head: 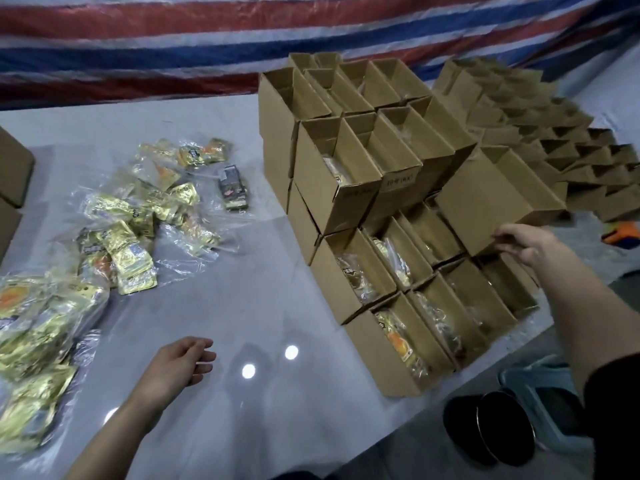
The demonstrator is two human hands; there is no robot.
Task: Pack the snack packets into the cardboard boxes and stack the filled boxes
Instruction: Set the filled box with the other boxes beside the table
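Gripped tilted cardboard box (pixel 485 197) at lower corner with right hand (pixel 519 245), over filled boxes (pixel 379 367). Held left hand (pixel 176 368) loosely open, empty, above table (pixel 259 271).

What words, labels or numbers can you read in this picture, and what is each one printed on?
Nothing reads clearly.
Front of one stacked cardboard box: short dark print, too blurred.
Front of the box beside it: dark print ending in brackets, too blurred.
Gold snack packets: print too small.
Dark packet: print blurred.
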